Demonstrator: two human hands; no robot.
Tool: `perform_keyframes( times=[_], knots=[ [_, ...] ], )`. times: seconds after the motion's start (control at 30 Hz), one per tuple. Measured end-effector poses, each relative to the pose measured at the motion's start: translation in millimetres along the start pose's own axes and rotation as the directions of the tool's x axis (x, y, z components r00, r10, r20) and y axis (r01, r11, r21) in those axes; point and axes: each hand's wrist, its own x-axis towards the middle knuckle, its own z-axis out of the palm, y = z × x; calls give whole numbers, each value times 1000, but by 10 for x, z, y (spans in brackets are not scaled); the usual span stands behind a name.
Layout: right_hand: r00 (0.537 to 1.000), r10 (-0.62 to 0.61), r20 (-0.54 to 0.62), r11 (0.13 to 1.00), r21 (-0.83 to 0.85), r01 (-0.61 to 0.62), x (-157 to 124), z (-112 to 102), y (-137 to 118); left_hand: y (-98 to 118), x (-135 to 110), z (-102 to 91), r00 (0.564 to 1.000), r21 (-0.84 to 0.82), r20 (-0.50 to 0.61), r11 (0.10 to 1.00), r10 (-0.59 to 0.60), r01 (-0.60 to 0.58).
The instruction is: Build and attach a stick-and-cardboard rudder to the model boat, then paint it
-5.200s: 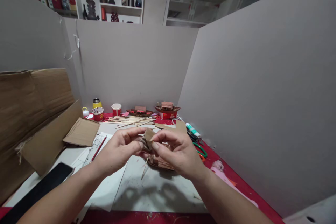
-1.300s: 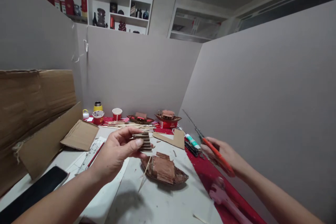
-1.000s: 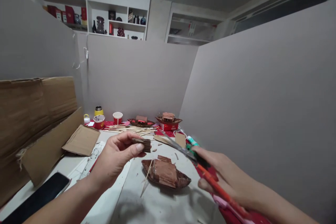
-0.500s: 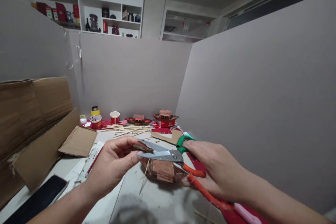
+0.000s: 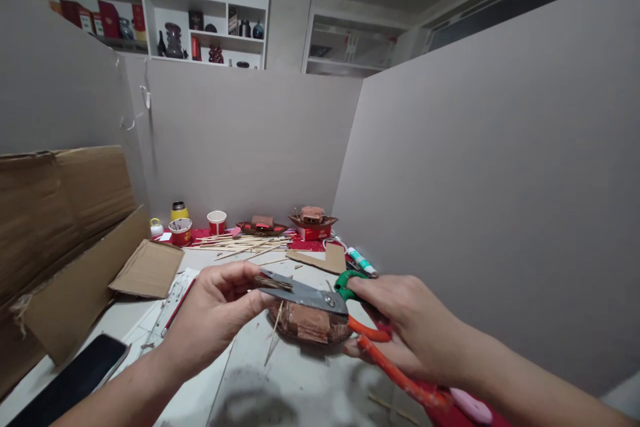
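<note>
In my right hand (image 5: pixel 405 320) is a pair of scissors (image 5: pixel 310 295) with worn grey blades and handles in green and orange. My left hand (image 5: pixel 215 310) pinches a small brown layered piece (image 5: pixel 275 283), perhaps cardboard strips, between thumb and fingers. The scissor blades lie around that piece, close to my left fingertips. Below the blades a brown model boat (image 5: pixel 311 323) with a roofed cabin rests on the white table, partly hidden by the scissors. A thin stick (image 5: pixel 273 341) leans against its left end.
Thin wooden sticks (image 5: pixel 245 241) lie behind my hands, near two more model boats (image 5: pixel 262 224) and red paper cups (image 5: pixel 181 232). Cardboard sheets (image 5: pixel 85 273) and a phone (image 5: pixel 75 380) are on the left. A glue tube (image 5: pixel 361 260) lies at the back right.
The scissor blades have come closer together around the brown piece, and my right hand's fingers have closed a little. The view has shifted slightly.
</note>
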Motion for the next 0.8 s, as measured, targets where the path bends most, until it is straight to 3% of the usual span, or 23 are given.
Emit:
perform_keyframes(
  times=[0.23, 0.37, 0.5, 0.8],
  knots=[
    [999, -29, -27, 999, 29, 30, -10, 25, -15, -81, 17, -15, 999, -170, 21, 985, -25, 28],
    [999, -27, -18, 993, 112, 29, 50, 27, -40, -128, 2, 11, 1000, -237, -21, 972, -15, 9],
    [999, -31, -25, 989, 145, 34, 97, 25, -66, -98, -11, 27, 998, -263, -50, 964, 30, -42],
    [996, -76, -49, 995, 66, 79, 108, 32, -30, -39, 20, -40, 997, -218, -5, 973, 79, -78]
  ],
)
